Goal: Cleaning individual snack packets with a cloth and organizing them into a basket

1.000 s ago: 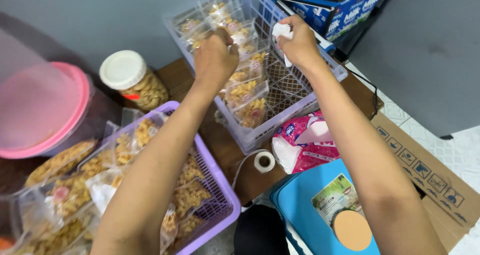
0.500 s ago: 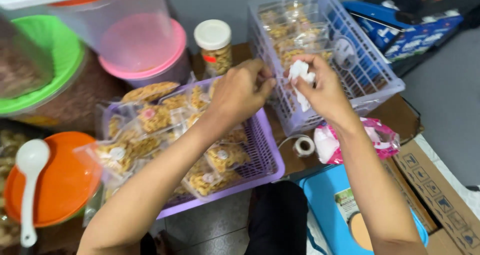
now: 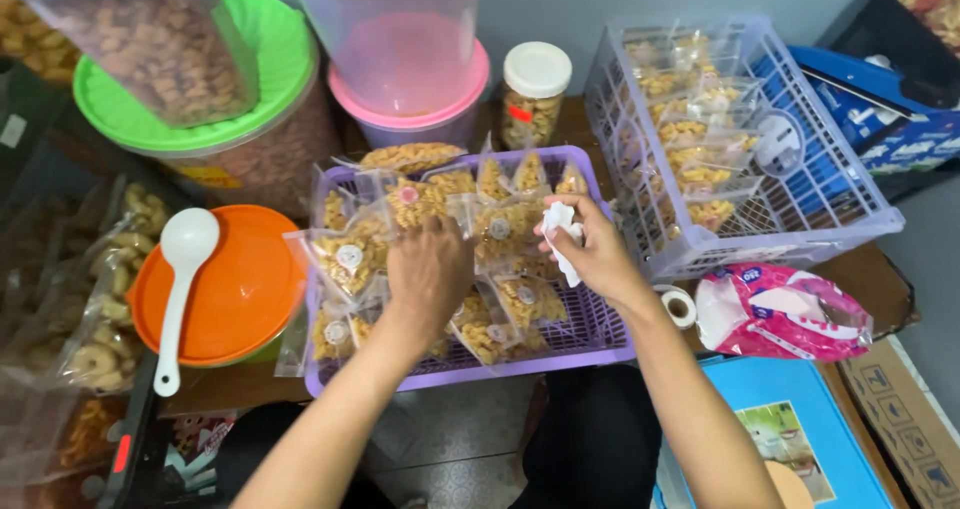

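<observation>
Both hands were up at the white basket (image 3: 800, 219) 1 sec ago, w/ the right hand (image 3: 597, 259) gripping a crumpled white tissue (image 3: 560, 231). Now both hands are down over the purple basket (image 3: 590, 344), so the work has moved from the white one to this one. The left hand (image 3: 428, 274) is pushed down among the snack bags (image 3: 350, 254) in the purple basket; its fingers are hidden under it, so can't tell if it has grabbed a bag or is just touching. The right hand is closed tight on the tissue, held just above the bags near the middle of the basket. The two hands are close but not touching. The bags are small, clear, full of yellow-brown snacks, w/ a round sticker on each. More bags like them lie in the white basket, to the right & a bit further back. Just right of the purple basket sits a small roll of tape (image 3: 680, 307) & a pink tissue pack (image 3: 785, 309). To the left is an orange lid (image 3: 235, 289) w/ a white spoon (image 3: 182, 279) lying on it. Behind are big tubs w/ a green lid (image 3: 280, 69) & a pink lid (image 3: 470, 94), plus a small jar (image 3: 533, 94) w/ a white cap.
</observation>
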